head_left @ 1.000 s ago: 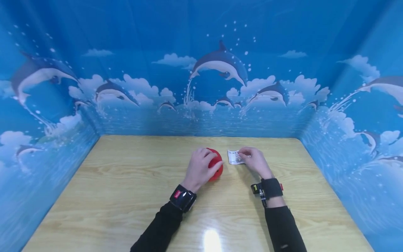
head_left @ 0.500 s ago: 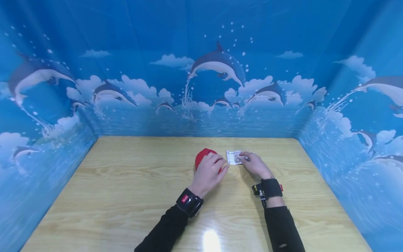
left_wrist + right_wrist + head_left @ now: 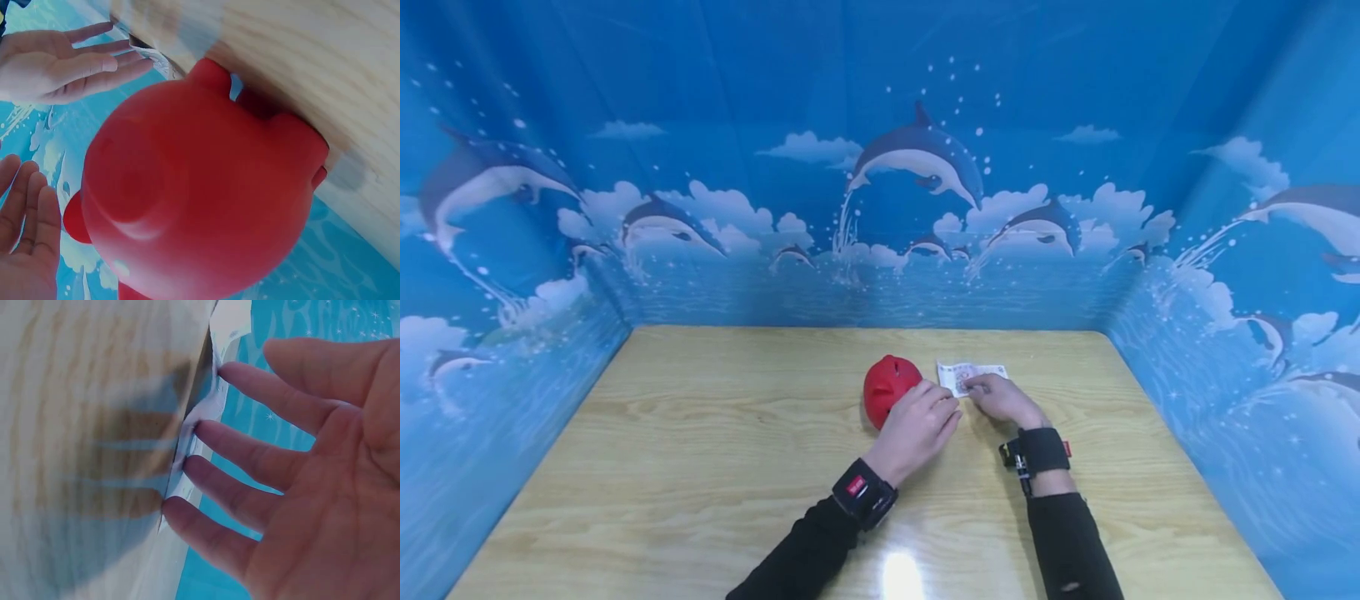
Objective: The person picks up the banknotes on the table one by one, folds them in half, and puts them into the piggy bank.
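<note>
A red, rounded piggy bank [image 3: 886, 392] stands on short feet on the table, with a dark slot on top. Just to its right lies a printed paper banknote [image 3: 950, 377], slightly creased. My left hand [image 3: 914, 429] hovers in front of the piggy bank, its fingers extended towards the note; in the left wrist view the left fingers [image 3: 28, 219] hold nothing. With its fingertips my right hand [image 3: 1003, 402] touches the banknote. The right wrist view shows those fingers [image 3: 250, 444] spread along the note [image 3: 203, 412], the thumb apart from it.
A light wood-grain table [image 3: 700, 467] spreads beneath both hands. Blue curtains [image 3: 737, 167] printed with dolphins and clouds rise behind it and on both sides.
My left hand has left the piggy bank and moved right towards the banknote. The piggy bank has shifted left and now shows its slot. My right fingers have slid slightly over the note.
</note>
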`<state>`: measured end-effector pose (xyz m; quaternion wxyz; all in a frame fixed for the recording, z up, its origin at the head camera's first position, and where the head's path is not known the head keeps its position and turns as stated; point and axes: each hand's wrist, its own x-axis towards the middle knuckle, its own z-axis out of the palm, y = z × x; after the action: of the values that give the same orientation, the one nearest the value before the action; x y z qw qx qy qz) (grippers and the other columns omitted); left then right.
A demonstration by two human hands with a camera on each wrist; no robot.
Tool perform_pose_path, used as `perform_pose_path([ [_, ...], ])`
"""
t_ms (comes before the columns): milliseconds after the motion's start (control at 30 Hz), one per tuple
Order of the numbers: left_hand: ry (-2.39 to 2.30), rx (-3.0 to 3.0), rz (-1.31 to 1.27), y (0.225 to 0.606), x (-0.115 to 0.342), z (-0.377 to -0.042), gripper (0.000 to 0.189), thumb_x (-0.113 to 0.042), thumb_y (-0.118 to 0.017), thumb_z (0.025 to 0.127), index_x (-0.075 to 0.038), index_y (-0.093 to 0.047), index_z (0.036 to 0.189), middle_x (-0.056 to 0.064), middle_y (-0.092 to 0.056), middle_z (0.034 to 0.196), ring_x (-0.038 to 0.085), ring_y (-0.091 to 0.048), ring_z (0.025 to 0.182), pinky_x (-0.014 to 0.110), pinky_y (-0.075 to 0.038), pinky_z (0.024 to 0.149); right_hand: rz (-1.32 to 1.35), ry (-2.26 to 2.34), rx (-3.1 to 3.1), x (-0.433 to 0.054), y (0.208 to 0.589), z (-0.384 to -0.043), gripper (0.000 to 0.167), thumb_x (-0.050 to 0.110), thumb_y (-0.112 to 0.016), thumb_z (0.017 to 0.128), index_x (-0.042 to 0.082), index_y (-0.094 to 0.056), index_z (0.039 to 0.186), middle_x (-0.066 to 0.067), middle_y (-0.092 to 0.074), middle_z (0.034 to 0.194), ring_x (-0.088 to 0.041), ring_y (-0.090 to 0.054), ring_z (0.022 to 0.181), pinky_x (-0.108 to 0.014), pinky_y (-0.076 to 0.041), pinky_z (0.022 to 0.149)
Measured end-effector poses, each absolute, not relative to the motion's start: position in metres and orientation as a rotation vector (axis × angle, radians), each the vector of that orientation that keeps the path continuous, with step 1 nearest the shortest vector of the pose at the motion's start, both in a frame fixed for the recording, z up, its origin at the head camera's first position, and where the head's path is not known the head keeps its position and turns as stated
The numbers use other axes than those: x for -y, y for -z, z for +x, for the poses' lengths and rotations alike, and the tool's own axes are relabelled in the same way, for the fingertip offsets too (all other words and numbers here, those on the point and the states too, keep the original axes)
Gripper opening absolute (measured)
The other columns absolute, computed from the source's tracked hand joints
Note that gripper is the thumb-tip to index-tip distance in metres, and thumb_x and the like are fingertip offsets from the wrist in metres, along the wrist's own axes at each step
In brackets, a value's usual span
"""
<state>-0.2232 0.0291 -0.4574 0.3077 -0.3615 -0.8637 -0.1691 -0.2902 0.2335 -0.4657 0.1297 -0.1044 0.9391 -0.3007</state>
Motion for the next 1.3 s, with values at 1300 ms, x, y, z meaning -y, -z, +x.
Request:
perform_pose_path([
  [1300,0.441,3.019,-0.859,0.476,-0.073,-0.223,0.070,-0.046,-0.069,0.088,-0.005,-0.049,0.141,0.013,-0.055,0.136,0.023,-0.052,0.126,0.033,-0.044,0.107,-0.203,0.921,-2.723,-0.238,0.468,-0.285,0.056,-0.004,-0.050,0.091,0.003,-0.043,0.146,-0.030,-0.046,0.143,-0.047,-0.044,0.132,-0.060,-0.037,0.107],
])
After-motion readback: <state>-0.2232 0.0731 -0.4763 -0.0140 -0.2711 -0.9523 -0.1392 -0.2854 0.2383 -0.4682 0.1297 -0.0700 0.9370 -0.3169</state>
